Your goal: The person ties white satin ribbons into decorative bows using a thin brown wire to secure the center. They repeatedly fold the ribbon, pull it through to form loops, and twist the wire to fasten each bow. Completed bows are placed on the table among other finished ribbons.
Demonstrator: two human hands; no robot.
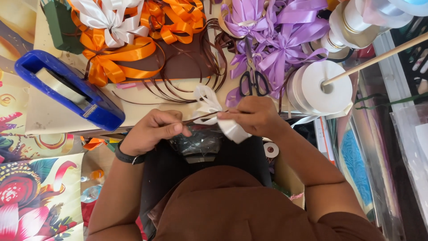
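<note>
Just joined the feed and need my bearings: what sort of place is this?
Likely a gift-wrap or ribbon-craft workbench: finished orange bows and purple bows, a white ribbon spool, black scissors, and a blue tape dispenser.

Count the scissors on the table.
1: black-handled scissors lie beside the purple bows, above the right hand. Others may be hidden under ribbon.

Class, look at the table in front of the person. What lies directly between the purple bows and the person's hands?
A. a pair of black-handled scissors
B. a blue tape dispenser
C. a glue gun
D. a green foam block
A: the black-handled scissors lie just below the purple bows, right above the right hand holding the white bow.
</note>
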